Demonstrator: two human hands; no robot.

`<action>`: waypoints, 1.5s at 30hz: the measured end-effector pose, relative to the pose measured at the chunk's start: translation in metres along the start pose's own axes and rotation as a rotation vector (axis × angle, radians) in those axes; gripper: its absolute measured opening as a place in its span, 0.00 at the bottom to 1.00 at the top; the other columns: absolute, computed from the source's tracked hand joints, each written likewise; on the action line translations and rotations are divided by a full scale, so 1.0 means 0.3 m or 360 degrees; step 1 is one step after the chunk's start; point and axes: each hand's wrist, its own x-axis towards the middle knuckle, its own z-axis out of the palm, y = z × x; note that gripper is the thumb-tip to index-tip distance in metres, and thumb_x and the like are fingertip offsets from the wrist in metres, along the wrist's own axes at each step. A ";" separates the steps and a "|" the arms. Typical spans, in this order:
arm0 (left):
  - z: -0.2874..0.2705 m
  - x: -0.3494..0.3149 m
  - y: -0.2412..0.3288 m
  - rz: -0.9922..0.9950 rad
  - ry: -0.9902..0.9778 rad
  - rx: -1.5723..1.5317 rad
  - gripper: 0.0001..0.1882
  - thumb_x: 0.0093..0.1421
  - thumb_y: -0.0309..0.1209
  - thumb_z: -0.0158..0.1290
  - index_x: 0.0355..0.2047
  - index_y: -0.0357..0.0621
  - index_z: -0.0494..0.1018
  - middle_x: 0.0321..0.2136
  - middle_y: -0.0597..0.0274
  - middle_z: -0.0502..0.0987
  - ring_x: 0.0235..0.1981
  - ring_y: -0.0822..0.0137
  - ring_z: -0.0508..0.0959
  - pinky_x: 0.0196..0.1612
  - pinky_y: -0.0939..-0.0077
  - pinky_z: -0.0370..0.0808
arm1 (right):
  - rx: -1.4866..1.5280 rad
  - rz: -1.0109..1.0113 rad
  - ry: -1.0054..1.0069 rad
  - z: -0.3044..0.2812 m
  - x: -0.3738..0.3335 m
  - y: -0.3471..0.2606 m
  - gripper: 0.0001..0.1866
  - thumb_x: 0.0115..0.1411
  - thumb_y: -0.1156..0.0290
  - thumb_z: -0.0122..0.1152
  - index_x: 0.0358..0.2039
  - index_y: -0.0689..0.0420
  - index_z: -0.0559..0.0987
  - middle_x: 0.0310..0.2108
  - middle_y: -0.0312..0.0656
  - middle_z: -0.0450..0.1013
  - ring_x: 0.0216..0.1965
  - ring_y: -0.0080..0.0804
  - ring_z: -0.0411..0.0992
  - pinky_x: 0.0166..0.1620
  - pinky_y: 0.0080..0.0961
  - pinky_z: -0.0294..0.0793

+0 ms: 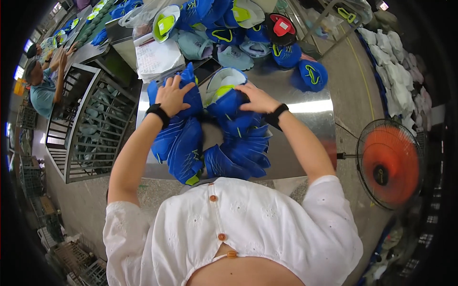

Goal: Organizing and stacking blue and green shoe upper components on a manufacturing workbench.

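Observation:
Blue shoe uppers with lime-green details lie bunched in two groups on the metal table [305, 126] in front of me. My left hand [172, 97] rests on top of the left group of uppers [186, 148], its fingers spread over the blue material. At the right group, my right hand [259, 99] is closed on the edge of a blue shoe upper [226, 105], which has a pale lining and a lime-green tongue. More blue uppers [238, 155] fan out below that hand, toward my body. The undersides of both groups are hidden.
Beyond my hands are a paper stack [158, 59], a dark flat phone-like object [206, 70], and piled blue and grey-green uppers [235, 57]. An orange fan [389, 164] stands right. A metal-barred cart [98, 121] stands left, near a person [43, 90]. White bundles [393, 71] line the far right.

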 end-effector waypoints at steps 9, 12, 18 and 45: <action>0.062 0.083 0.094 0.0457 0.0366 0.1026 0.22 0.55 0.35 0.43 0.52 0.53 0.64 0.51 0.59 0.64 0.56 0.61 0.59 0.54 0.50 0.55 | -0.1056 -0.0270 0.0455 0.070 -0.054 -0.265 0.31 0.38 0.58 0.68 0.43 0.56 0.70 0.45 0.48 0.61 0.46 0.51 0.63 0.48 0.35 0.65; 0.130 0.106 0.146 0.0717 -0.0592 0.0349 0.16 0.53 0.34 0.44 0.41 0.49 0.72 0.33 0.63 0.76 0.45 0.64 0.71 0.57 0.60 0.49 | -0.0768 -0.0525 0.0389 0.091 0.002 -0.229 0.22 0.40 0.63 0.65 0.38 0.54 0.73 0.42 0.46 0.65 0.47 0.43 0.64 0.51 0.34 0.60; 0.267 0.116 0.099 0.0493 -0.0242 0.0351 0.09 0.49 0.33 0.49 0.30 0.51 0.75 0.29 0.65 0.74 0.39 0.66 0.72 0.54 0.60 0.52 | -0.0701 -0.0559 0.0354 0.127 0.036 -0.223 0.15 0.42 0.58 0.62 0.29 0.51 0.74 0.34 0.37 0.69 0.40 0.35 0.64 0.43 0.32 0.59; 0.100 -0.034 0.080 0.0096 0.0224 -0.0384 0.02 0.42 0.27 0.49 0.19 0.45 0.71 0.19 0.64 0.73 0.35 0.65 0.71 0.55 0.55 0.50 | -0.0649 -0.0022 -0.0635 0.117 0.169 -0.255 0.12 0.46 0.65 0.55 0.29 0.59 0.76 0.28 0.51 0.73 0.32 0.47 0.72 0.36 0.39 0.70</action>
